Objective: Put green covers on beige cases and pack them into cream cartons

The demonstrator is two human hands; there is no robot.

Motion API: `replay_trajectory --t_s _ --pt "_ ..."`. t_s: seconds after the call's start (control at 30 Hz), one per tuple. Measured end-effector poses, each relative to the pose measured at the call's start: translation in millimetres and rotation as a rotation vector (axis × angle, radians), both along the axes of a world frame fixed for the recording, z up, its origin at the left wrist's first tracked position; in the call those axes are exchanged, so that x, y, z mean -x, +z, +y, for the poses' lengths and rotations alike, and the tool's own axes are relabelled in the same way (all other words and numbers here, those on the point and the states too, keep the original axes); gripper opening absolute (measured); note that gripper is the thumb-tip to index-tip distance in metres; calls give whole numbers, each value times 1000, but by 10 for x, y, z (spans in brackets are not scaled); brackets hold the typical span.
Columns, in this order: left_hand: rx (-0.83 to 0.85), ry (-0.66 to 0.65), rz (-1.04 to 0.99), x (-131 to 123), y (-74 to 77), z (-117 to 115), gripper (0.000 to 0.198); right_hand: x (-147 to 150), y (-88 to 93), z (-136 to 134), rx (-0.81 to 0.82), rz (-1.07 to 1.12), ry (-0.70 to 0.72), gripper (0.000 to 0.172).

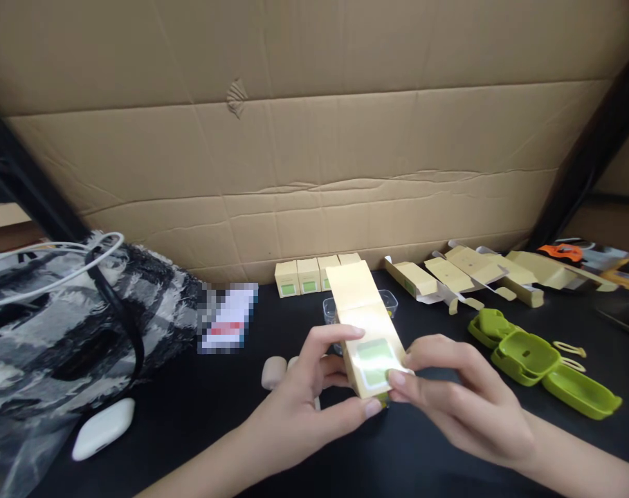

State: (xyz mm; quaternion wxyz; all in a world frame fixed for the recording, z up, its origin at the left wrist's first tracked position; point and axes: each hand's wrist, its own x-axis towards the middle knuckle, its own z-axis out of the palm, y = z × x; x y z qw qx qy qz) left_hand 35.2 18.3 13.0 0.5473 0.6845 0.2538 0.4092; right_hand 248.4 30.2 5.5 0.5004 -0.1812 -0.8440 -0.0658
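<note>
A small pale-yellow cardboard box point(353, 339) with a green label is held between my two hands, its long top flap standing up and away from me. My left hand point(314, 394) is closed around its left side, the index finger on the front face and the thumb under the lower edge. My right hand point(459, 394) pinches the lower right corner near the label. Behind the box, partly hidden, is a clear plastic tray point(389, 302). Just left of my left hand sits a small beige rounded piece point(274, 372), with similar pieces mostly covered by the hand.
Several closed yellow boxes point(287, 279) line the cardboard wall. Flattened, unfolded boxes point(449, 274) lie at the back right. Green silicone cases point(526, 356) and beige loops point(571, 348) lie at right. A white case point(104, 429) and plaid cloth point(153, 297) are at left.
</note>
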Motion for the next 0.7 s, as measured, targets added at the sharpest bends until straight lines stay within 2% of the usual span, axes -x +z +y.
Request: replay_trajectory --t_s 0.13,0.23,0.33,0.4,0.47,0.53,0.6,0.7 --pt "-101 -47 -10 19 -7 -21 48 -12 12 0 146 10 149 25" --pt "-104 18 -38 28 24 25 57 -50 33 18 147 -54 191 27" --pt "-41 82 -90 50 112 71 78 -112 106 49 36 -138 156 28" --pt "-74 115 -64 86 176 51 72 -158 181 86 42 -96 101 27" --pt "-161 154 24 133 194 -19 69 -193 252 134 150 -59 51 26" --pt "-261 171 151 172 119 -112 80 -205 293 179 277 -165 19 21" --pt "-339 98 237 178 -57 -185 85 -188 287 207 396 -368 -11 18" --pt "-371 50 192 119 -426 -220 52 -120 207 205 471 -584 -47 28"
